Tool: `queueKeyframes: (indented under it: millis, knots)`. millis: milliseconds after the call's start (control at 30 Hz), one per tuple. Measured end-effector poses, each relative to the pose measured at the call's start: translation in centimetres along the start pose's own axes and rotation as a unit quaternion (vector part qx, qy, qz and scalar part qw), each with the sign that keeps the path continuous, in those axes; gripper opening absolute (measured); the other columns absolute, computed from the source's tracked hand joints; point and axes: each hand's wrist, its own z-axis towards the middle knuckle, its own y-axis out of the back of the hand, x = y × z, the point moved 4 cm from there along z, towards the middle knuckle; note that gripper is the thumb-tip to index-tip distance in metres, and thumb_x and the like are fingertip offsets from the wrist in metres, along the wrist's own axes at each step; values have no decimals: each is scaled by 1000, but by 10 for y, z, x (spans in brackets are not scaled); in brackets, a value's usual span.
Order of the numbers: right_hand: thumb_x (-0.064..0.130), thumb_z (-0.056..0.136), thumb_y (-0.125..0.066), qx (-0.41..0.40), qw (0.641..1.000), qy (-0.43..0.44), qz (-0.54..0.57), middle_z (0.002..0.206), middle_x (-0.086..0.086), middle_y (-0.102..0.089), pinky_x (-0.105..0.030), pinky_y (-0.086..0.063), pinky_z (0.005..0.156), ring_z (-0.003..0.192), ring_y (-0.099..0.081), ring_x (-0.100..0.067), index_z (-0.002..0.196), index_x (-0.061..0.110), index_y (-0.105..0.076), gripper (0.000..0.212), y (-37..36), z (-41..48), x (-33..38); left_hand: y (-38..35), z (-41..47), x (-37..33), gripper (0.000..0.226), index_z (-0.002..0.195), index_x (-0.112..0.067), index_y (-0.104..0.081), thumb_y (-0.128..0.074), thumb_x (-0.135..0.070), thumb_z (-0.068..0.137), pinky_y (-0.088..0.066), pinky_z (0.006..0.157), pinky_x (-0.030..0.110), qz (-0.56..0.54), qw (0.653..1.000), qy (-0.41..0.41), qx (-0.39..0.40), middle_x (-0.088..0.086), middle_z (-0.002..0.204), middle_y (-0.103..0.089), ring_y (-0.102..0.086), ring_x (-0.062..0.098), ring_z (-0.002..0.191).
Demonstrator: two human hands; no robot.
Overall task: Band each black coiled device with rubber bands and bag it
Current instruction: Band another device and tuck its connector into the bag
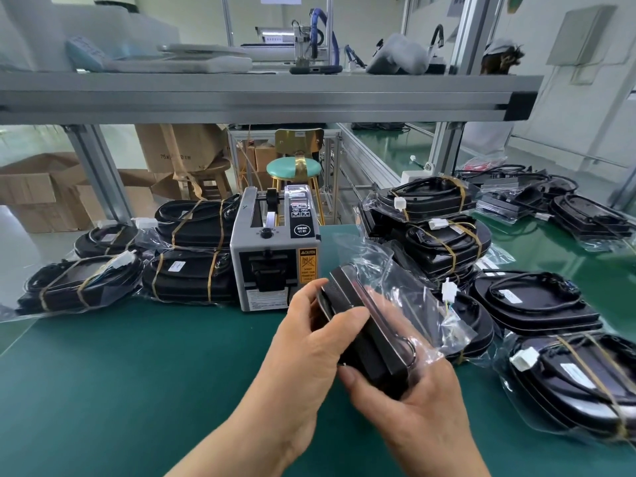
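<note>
Black coiled device (364,342) sits in both your hands, held above the green surface (137,373) near center frame, tilted on edge and partly inside a clear plastic bag (406,304). Your left hand (309,342) wraps the device's near-left end, thumb across its dark face, grip pressed onto the device. Your right hand (413,394) cups it from below and right, thumb on the lower edge, fingers behind the bag film, grip closed on device and bag together. A white connector (450,291) on thin wires hangs just beside the bag's upper right edge; whether it belongs to the held device you cannot tell. Just beyond your hands stands a grey tape dispenser (273,256) with a caution label, upright on the surface. Left of it lie bagged banded devices (192,256), stacked, with yellowish rubber bands across them, more lower ones farther left. Right of you, another stack of banded devices (440,228), some in bags, and a nearer one (578,383) at the right edge with a white plug. Farther right, more bagged units (550,201) spread flat. Behind the surface, a teal stool (292,168), cardboard boxes (41,191) on the floor, and an aluminium shelf (268,94) overhead carrying equipment.
</note>
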Motion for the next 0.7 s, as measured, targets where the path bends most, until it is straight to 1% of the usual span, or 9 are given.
queueKeyframes:
  millis: [100,167,267,367,433,500,567,633,700]
  knots:
    - [20,69,-80,-13,999,7,39,107,7,-75,-23,-56,82,100,-71,-12,126,44,-61,64,3,-2,-1,2,-2,1,44,113,-37,-69,-74,-23,72,-51,79,21,-16,1000,-6,11,-3,113,-74,-69,12,105]
    - [21,68,-79,-21,998,16,55,110,8,-74,-23,-57,82,101,-71,-11,125,45,-62,63,2,-4,-1,-2,-4,2,41,110,-35,-71,-72,-18,73,-54,75,20,-49,999,-9,5,-2,112,-74,-70,11,100]
    - [20,67,-81,-46,996,28,72,116,8,-72,-16,-52,88,109,-69,-10,127,45,-61,68,-5,-8,-4,-7,-5,5,32,105,-36,-73,-62,-9,90,-56,87,34,-76,997,-17,-21,0,108,-75,-69,12,96]
    - [24,66,-84,-66,993,30,91,121,2,-71,-27,-53,94,114,-67,-18,130,45,-59,72,-15,-11,-9,-9,-6,2,41,104,-37,-71,-50,-3,96,-59,83,35,-74,996,-30,-25,3,106,-75,-71,15,94]
    - [26,65,-85,-77,993,28,86,122,6,-70,-24,-53,93,114,-67,-15,131,49,-56,75,-21,-12,-9,-9,-6,-2,39,107,-38,-69,-49,-7,94,-60,79,36,-55,997,-43,-27,7,107,-74,-71,22,94]
    - [22,64,-87,-77,993,24,88,121,13,-70,-19,-53,91,113,-66,-9,132,49,-55,80,-26,-13,-8,-7,-5,-3,39,111,-44,-65,-48,-18,87,-61,83,40,-11,998,-53,-42,6,107,-74,-70,27,99]
    - [10,64,-89,-68,994,25,85,119,21,-69,-11,-51,87,110,-66,-1,135,41,-53,86,-32,-14,-5,-2,-3,-3,44,115,-51,-59,-48,-28,80,-59,89,43,36,996,-58,-57,-2,106,-74,-70,23,99]
    - [-3,66,-84,-48,994,28,93,121,26,-67,-9,-50,87,112,-63,3,139,27,-46,88,-37,-14,-3,4,-3,-2,45,119,-52,-57,-47,-32,80,-56,93,45,53,995,-60,-65,-6,109,-73,-69,17,102]
    - [-6,68,-81,-34,992,17,120,128,20,-65,-13,-49,92,119,-62,-4,143,21,-39,91,-39,-15,-6,7,-5,-2,44,125,-52,-56,-48,-36,84,-52,99,42,42,996,-56,-51,-10,118,-70,-67,12,110]
